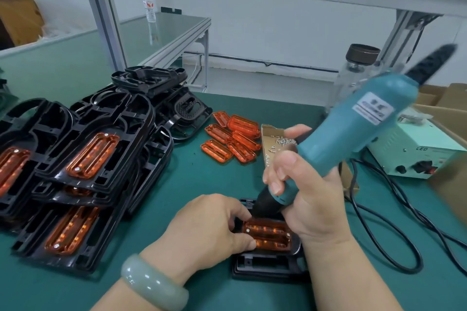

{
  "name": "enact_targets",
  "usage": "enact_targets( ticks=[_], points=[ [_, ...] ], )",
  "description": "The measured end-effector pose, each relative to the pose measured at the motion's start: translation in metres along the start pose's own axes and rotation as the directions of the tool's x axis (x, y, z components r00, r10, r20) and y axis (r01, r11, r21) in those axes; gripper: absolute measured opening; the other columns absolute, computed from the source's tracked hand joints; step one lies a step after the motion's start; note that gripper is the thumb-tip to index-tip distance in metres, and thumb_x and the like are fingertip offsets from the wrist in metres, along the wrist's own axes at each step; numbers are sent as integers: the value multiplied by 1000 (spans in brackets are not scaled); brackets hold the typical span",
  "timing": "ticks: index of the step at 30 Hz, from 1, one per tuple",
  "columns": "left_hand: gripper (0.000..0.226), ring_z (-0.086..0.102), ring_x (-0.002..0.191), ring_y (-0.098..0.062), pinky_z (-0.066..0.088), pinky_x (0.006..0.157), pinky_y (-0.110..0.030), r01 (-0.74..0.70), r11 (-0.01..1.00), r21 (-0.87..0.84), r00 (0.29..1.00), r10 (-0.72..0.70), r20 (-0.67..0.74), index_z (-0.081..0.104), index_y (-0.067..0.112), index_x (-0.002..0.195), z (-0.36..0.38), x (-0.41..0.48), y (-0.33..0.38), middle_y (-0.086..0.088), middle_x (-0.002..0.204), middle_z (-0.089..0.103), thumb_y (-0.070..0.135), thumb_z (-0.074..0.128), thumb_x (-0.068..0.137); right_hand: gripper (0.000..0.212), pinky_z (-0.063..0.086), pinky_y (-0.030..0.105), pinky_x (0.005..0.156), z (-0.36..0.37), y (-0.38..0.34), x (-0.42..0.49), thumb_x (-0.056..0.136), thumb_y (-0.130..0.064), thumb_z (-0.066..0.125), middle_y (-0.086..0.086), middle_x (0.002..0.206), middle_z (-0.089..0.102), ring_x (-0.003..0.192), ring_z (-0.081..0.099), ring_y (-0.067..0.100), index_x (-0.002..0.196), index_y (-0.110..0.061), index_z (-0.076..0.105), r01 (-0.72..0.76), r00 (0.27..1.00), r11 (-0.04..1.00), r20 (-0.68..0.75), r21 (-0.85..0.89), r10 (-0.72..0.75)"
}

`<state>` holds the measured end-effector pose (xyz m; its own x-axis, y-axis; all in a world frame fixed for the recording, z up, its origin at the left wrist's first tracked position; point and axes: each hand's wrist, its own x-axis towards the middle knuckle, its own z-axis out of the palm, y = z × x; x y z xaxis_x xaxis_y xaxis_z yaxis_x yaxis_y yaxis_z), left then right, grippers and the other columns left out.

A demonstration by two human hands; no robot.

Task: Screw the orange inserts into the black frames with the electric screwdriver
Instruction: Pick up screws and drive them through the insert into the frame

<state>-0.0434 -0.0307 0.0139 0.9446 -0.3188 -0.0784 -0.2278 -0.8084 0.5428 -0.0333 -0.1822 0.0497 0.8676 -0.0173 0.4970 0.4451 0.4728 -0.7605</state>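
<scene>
A black frame (pixel 265 265) lies on the green mat near the front edge with an orange insert (pixel 267 233) seated in it; a screw shows at each end of the insert. My left hand (pixel 202 230) pinches the insert's left end with thumb and fingers. My right hand (pixel 305 192) grips the teal electric screwdriver (pixel 336 134), tilted, its black tip down at the frame's far edge just behind the insert. Several loose orange inserts (pixel 232 136) lie in the middle of the mat.
Stacks of black frames (pixel 83 159), some with orange inserts fitted, fill the left. A cardboard tray of small screws (pixel 275 144) sits behind my right hand. A pale green power unit (pixel 414 151) and its black cables (pixel 394 230) lie right. Aluminium posts stand behind.
</scene>
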Motion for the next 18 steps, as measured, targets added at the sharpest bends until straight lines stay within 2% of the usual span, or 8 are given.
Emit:
enact_targets(
  ticks=[4,7,11,15,16,18],
  points=[
    [46,53,71,2,43,63,-20,-8,1000,-8,1000,8,-23,61,46,106,1,-2,0,17,75,59,60,72,63,24,43,25,53,-12,-6,0,77,-9,60,-4,54,47,41,45,13,97,-22,62,55,992,998,-113,33,-51],
    [49,51,73,2,39,62,-15,-38,999,12,999,38,-36,59,46,109,-1,-3,1,19,77,57,63,69,64,22,42,22,53,-22,-9,0,81,-8,50,-5,53,45,41,43,11,97,-21,59,60,979,997,-197,38,-51],
    [58,48,95,0,43,85,-22,-69,998,-4,993,68,-93,55,47,116,-2,-4,2,20,95,49,71,62,64,21,44,17,58,-35,-14,-2,89,-15,46,-9,57,42,44,42,6,95,-28,61,68,968,991,-247,118,-38],
    [70,31,114,11,30,98,-17,-261,962,-80,965,258,-41,42,50,123,-2,-2,11,33,114,35,68,68,61,27,44,13,59,-42,-21,-4,95,-20,36,-14,57,41,42,40,1,91,-32,60,88,951,971,-310,220,-16],
    [68,28,118,9,26,101,-18,-297,951,-84,955,296,-27,41,51,123,0,-1,14,34,118,34,66,69,63,24,44,12,59,-41,-22,-3,94,-22,38,-14,56,40,42,40,0,91,-32,59,98,946,967,-325,236,-17],
    [56,21,129,0,9,110,-19,-358,933,-32,933,356,-52,42,51,125,9,6,16,33,131,31,56,66,75,8,46,13,59,-42,-23,-1,86,-26,57,-13,56,41,41,41,1,92,-29,60,141,945,946,-326,291,-41]
  ],
)
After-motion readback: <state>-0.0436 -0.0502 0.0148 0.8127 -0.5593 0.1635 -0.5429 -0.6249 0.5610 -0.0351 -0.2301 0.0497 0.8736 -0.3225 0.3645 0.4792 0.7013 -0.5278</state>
